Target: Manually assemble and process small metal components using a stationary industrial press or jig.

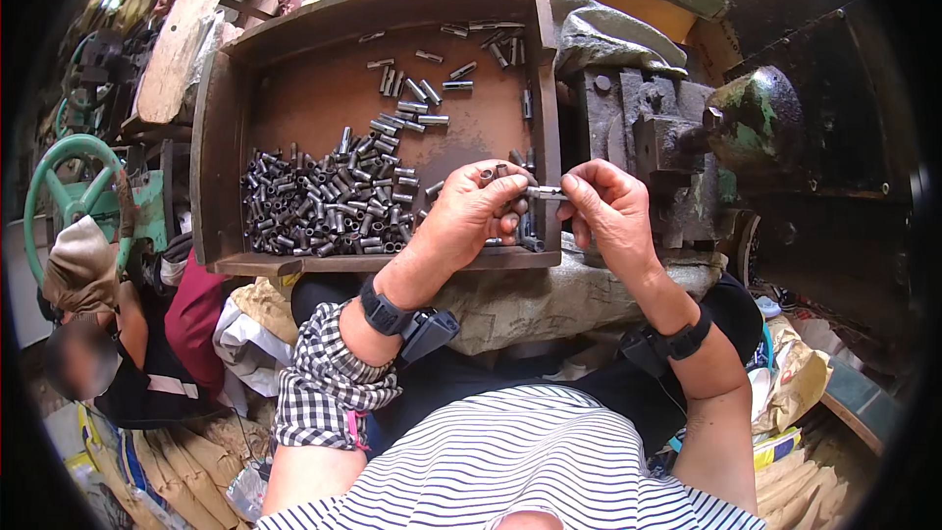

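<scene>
Over the right end of a shallow wooden tray [218, 167], my left hand [469, 204] is closed round several short metal tubes [501, 171]. One shiny metal tube [546, 192] lies sideways between my two hands, pinched at its left end by the left thumb and fingers. My right hand [610, 208] pinches its other end between thumb and fingertips, just past the tray's right wall. A heap of small dark tubes [334, 196] fills the tray's lower left. Brighter tubes [417, 106] lie scattered toward its far side. What the right hand's lower fingers touch is hidden.
A greasy machine with a vise-like block [667, 137] and a rounded green-grey end [756, 123] stands close on the right. Grey cloth [618, 34] drapes behind it. At left are a green handwheel [74, 198] and another person [147, 334]. Sacking [549, 304] lies below the tray.
</scene>
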Motion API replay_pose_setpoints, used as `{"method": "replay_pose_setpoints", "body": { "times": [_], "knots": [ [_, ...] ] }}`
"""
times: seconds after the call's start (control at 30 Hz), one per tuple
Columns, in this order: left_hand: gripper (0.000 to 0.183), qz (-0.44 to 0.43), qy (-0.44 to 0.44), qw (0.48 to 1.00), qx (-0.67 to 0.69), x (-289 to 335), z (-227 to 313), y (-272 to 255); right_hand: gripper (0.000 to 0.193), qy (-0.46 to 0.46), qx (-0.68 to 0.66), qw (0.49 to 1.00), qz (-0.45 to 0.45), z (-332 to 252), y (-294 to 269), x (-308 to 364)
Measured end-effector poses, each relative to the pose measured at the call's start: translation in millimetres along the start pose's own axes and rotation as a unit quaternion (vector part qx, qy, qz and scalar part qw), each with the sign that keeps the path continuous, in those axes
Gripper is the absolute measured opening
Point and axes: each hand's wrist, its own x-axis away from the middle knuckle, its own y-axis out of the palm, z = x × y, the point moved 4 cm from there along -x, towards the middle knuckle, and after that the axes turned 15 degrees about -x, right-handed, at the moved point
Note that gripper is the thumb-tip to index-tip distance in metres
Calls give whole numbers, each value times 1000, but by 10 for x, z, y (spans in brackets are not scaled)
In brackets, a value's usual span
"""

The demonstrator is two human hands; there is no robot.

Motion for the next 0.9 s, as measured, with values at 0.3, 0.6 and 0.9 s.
{"method": "replay_pose_setpoints", "body": {
  "times": [0.3, 0.6, 0.9],
  "knots": [
    [12, 31, 1, 999, -6, 31, 4, 35, 15, 7, -33, 999, 40, 39, 36, 32],
    [11, 56, 23, 998, 18, 72, -50, 92, 17, 14, -37, 999, 30, 24, 34, 35],
    [14, 76, 43, 996, 2, 95, -79, 147, 16, -50, 20, 998, 41, 38, 113, 96]
  ]
}}
